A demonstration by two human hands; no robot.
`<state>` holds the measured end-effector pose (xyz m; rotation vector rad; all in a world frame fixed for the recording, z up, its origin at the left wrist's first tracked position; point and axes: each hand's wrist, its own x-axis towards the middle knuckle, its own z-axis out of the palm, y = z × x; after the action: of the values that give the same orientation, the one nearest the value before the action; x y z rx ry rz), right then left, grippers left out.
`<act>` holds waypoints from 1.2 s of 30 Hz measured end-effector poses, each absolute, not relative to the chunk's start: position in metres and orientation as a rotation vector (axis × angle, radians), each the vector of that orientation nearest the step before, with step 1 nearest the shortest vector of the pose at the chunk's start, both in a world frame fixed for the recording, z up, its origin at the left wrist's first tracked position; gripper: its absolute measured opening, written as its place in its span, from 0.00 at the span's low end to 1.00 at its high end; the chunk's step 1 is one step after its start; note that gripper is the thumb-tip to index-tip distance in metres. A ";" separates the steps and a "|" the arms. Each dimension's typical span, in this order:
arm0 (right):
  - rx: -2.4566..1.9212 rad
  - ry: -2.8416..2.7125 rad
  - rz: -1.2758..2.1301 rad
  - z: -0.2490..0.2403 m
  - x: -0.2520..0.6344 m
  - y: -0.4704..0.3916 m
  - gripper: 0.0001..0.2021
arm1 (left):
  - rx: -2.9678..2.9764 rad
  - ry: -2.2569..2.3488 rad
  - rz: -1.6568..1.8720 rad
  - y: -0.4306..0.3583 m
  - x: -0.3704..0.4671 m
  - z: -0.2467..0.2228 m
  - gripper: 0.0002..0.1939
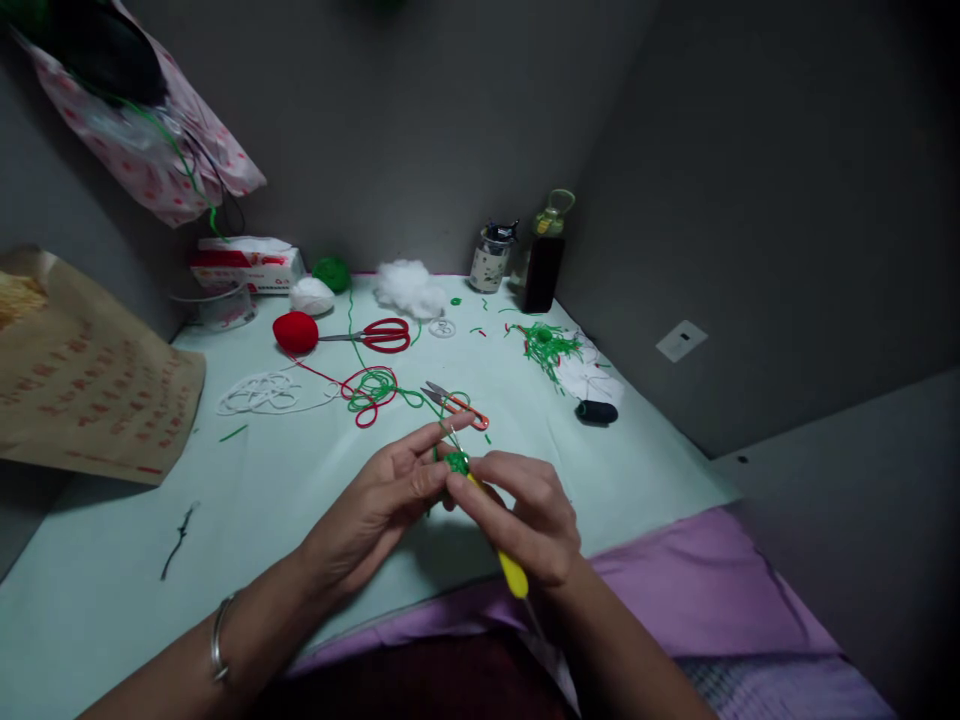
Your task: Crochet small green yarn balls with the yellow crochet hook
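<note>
A small green crocheted piece [457, 462] is pinched between the thumb and fingers of my left hand [397, 490], whose index finger stretches out with green yarn over it. My right hand [525, 510] is closed around a crochet hook with a yellow handle [513, 575], its tip at the green piece. The yarn runs back to a loose green tangle [373, 388] on the table. Just beyond my fingertips lie small orange-handled snips [469, 408]. Parts of the green piece are hidden by my fingers.
Red-handled scissors [386, 336], a red yarn ball [295, 332], white stuffing [410, 289] and green scraps [551, 345] lie on the pale table [285, 510]. A paper bag [97, 380] stands left. At the back are a cup [490, 264], a dark phone [543, 275] and a tissue pack [247, 268].
</note>
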<state>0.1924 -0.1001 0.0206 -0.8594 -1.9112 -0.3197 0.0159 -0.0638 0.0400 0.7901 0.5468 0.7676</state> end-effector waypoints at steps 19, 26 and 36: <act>-0.866 -1.747 -0.106 0.017 0.184 -0.093 0.20 | 1.007 0.632 0.875 -0.062 0.017 0.035 0.33; -0.806 -1.345 0.484 0.028 0.197 -0.091 0.10 | 0.827 0.487 0.749 -0.055 0.007 0.042 0.27; -0.795 -1.419 0.735 0.030 0.187 -0.091 0.08 | 1.104 0.620 0.766 -0.056 0.010 0.034 0.32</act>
<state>0.1875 -0.0911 0.0297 -0.7952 -1.4191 0.7350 0.0103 -0.0557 0.0337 1.1042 0.6198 0.7664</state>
